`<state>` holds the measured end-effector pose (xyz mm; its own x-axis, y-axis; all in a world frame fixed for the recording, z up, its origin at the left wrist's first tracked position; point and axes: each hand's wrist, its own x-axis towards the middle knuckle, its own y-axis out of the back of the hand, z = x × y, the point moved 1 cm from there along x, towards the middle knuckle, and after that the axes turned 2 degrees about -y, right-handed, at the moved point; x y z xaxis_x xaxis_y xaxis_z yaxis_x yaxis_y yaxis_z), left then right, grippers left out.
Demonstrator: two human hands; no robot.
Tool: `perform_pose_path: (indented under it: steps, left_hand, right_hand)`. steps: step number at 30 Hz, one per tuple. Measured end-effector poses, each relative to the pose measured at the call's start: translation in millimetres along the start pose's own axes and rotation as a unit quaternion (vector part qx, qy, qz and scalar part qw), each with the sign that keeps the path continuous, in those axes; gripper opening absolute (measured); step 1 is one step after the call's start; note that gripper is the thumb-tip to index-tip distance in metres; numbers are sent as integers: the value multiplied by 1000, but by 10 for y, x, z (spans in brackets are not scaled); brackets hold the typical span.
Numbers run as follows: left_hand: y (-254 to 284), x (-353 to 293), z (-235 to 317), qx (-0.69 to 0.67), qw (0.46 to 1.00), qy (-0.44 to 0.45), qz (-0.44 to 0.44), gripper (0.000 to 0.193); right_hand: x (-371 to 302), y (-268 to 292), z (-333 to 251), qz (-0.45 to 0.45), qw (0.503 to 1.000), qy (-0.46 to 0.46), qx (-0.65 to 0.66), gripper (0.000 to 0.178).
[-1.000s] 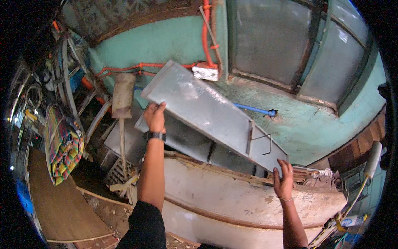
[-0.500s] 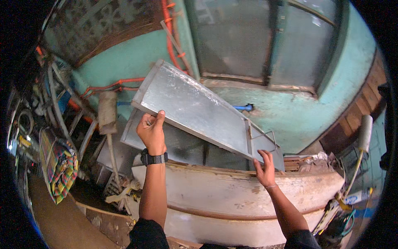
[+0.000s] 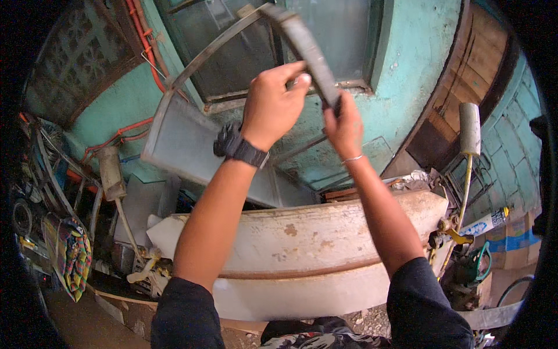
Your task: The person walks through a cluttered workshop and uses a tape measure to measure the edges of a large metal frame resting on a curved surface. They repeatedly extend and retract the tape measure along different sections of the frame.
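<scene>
A grey metal-rimmed panel (image 3: pixel 308 49) is raised steeply, its near rim facing me and somewhat blurred. My left hand (image 3: pixel 273 104), with a black watch on its wrist, is closed at this rim, index finger and thumb against its left side. Lower down the same rim, my right hand (image 3: pixel 344 125) wraps round the end, a thin bracelet on its wrist. To the left stretches a metal frame with a sheet surface (image 3: pixel 192 136); whether it belongs to the raised panel I cannot tell. A whitish worn board structure (image 3: pixel 302 232) stands below my hands.
Behind is a turquoise wall (image 3: pixel 401 93) with a window (image 3: pixel 226 64) and orange pipes (image 3: pixel 148 49). Roller-like cylinders on rods stand at left (image 3: pixel 111 174) and right (image 3: pixel 469 129). A plaid bundle (image 3: pixel 72 256) hangs at the left, near metal clutter.
The metal panel has swung from lying slanted over the board structure to a steep tilt. My left hand moved right and up; my right hand rose and closed on the rim. The view shifted.
</scene>
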<state>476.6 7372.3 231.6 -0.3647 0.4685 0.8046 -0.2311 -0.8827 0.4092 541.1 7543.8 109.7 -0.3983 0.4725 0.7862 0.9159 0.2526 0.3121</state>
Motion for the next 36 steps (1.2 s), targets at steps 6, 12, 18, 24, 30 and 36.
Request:
perform_pose_path:
  steps: [6, 12, 18, 24, 30, 36]
  left_hand:
    - [-34, -360, 452, 67, 980, -10, 189, 35]
    - [193, -945, -162, 99, 953, 190, 213, 69]
    - [-524, -836, -189, 14, 973, 222, 63, 82]
    - [-1128, -469, 46, 1, 975, 221, -12, 84]
    - [-1664, -341, 193, 19, 980, 195, -47, 82]
    - [-2246, -198, 420, 24, 984, 165, -67, 86]
  right_hand:
    - [480, 1246, 936, -18, 991, -116, -64, 34]
    - [750, 1715, 1577, 22, 970, -214, -111, 42]
    - [837, 2274, 2611, 54, 980, -180, -62, 68]
    - [939, 2754, 2923, -14, 970, -232, 70, 78]
    - [897, 3117, 3308, -6, 960, -277, 48, 88]
    - [855, 3320, 3644, -23, 965, -256, 56, 92]
